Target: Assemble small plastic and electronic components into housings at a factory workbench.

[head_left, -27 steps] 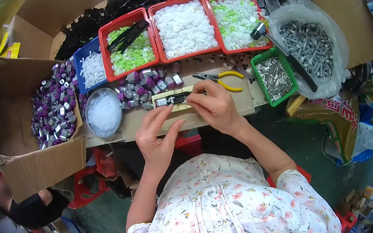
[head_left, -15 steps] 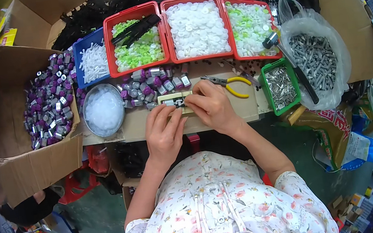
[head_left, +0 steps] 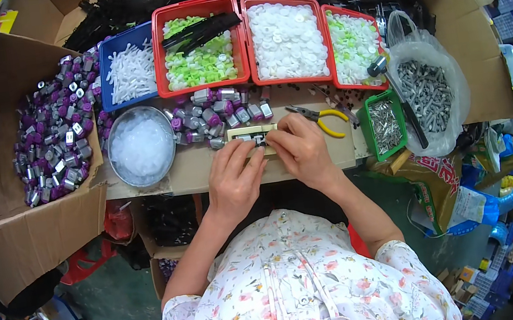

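Both hands have closed in since a moment ago. Left hand (head_left: pixel 235 179) and right hand (head_left: pixel 298 149) now meet over small tan block fixture (head_left: pixel 252 136) at front of cardboard worktop (head_left: pixel 187 172). Fingertips pinch narrow on small metal part seated in fixture. Grip of each hand narrow, on part. Yellow-handled pliers (head_left: pixel 322 117) lie untouched just right. Seating step judged under way.

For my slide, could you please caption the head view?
Both hands, left hand and right hand, work at a small jig before trays of plastic parts.
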`<state>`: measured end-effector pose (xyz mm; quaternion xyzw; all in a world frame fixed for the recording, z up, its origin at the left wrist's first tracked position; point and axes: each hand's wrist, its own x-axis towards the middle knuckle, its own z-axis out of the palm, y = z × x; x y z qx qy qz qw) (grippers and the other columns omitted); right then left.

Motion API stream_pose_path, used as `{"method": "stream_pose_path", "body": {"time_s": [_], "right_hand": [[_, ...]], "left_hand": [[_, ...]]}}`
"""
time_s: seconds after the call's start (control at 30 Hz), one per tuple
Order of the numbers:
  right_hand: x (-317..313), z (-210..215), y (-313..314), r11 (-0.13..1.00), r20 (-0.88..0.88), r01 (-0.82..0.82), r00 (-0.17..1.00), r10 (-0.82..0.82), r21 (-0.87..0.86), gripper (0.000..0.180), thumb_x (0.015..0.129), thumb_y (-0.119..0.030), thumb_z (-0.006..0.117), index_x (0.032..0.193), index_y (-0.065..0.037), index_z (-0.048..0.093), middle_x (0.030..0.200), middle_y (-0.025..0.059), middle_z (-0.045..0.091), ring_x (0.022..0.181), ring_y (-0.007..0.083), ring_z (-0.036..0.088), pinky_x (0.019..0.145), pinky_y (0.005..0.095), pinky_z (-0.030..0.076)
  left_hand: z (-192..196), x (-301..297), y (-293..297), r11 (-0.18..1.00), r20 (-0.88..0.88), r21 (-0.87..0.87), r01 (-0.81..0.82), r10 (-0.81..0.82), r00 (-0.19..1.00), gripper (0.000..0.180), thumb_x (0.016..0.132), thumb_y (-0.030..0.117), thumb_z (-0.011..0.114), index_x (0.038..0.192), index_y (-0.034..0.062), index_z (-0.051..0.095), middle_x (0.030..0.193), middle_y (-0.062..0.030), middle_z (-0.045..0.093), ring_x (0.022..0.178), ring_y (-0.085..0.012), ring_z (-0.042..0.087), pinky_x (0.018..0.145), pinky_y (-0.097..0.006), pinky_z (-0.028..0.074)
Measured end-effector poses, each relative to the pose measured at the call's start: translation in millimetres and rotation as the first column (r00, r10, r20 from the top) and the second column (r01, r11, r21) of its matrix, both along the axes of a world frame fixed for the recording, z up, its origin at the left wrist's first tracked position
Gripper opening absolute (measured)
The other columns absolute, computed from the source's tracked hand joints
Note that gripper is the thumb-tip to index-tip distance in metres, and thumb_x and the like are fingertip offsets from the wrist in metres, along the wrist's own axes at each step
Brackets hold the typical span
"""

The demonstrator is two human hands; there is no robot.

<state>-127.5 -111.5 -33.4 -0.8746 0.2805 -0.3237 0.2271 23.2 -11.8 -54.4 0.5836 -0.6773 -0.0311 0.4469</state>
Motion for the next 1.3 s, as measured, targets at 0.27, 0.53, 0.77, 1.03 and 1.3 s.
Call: {"method": "stream_pose_path", "body": {"time_s": [0.27, 0.53, 0.77, 1.03, 1.3], "right_hand": [[-2, 2, 1, 0.966, -0.208, -0.083, 0.978, 0.031, -0.244, 0.019, 0.07, -0.005, 0.067, 0.089, -0.003, 0.064, 0.087, 0.007, 0.054, 0.081, 0.0251, 0.056, 0.07, 0.0372, 0.042], [-1, 6, 4, 0.912, -0.329, -0.208, 0.94, 0.087, -0.354, 0.019, 0.072, -0.008, 0.065, 0.091, -0.002, 0.064, 0.088, 0.0056, 0.053, 0.083, 0.0243, 0.055, 0.071, 0.0369, 0.042], [-7, 0, -5, 0.971, -0.202, -0.138, 0.974, 0.098, -0.197, 0.019, 0.074, -0.008, 0.066, 0.093, -0.003, 0.065, 0.089, 0.0061, 0.054, 0.085, 0.0242, 0.057, 0.073, 0.0375, 0.042], [-20, 22, -12, 0.975, -0.257, -0.1, 0.965, 0.047, -0.197, 0.018, 0.077, -0.006, 0.069, 0.095, -0.005, 0.066, 0.091, 0.0071, 0.059, 0.087, 0.0253, 0.06, 0.073, 0.0381, 0.043], [-106, 39, -26, 0.951, -0.261, 0.218, 0.926, -0.273, -0.219, 0.018, 0.079, -0.001, 0.07, 0.097, -0.004, 0.069, 0.092, 0.0101, 0.063, 0.08, 0.028, 0.062, 0.07, 0.0382, 0.045]], "left_hand": [[1, 1, 1, 1.0, 0.038, 0.028, -0.008, 0.007, 0.999, 0.03, 0.073, -0.003, 0.077, 0.102, -0.0005, 0.07, 0.111, -0.0133, 0.064, 0.105, -0.0335, 0.06, 0.083, -0.041, 0.052], [-3, -2, 3, 1.0, 0.12, 0.018, -0.01, 0.008, 0.993, 0.036, 0.07, -0.002, 0.072, 0.106, -0.0011, 0.069, 0.112, -0.013, 0.062, 0.108, -0.0334, 0.058, 0.086, -0.045, 0.05], [-1, -3, 1, 0.998, 0.287, 0.043, -0.035, 0.021, 0.958, 0.038, 0.072, 0.002, 0.069, 0.11, 0.0023, 0.069, 0.114, -0.0108, 0.062, 0.107, -0.0325, 0.057, 0.086, -0.044, 0.049], [7, 1, -2, 0.998, 0.371, 0.065, -0.019, -0.006, 0.929, 0.04, 0.069, 0.002, 0.074, 0.108, 0.0055, 0.071, 0.112, -0.0095, 0.062, 0.102, -0.0312, 0.059, 0.082, -0.043, 0.05], [2, 10, -7, 0.997, 0.365, 0.04, 0.059, -0.07, 0.928, 0.035, 0.071, 0.003, 0.075, 0.106, 0.0048, 0.07, 0.109, -0.0105, 0.062, 0.1, -0.0319, 0.058, 0.081, -0.043, 0.05]]}}
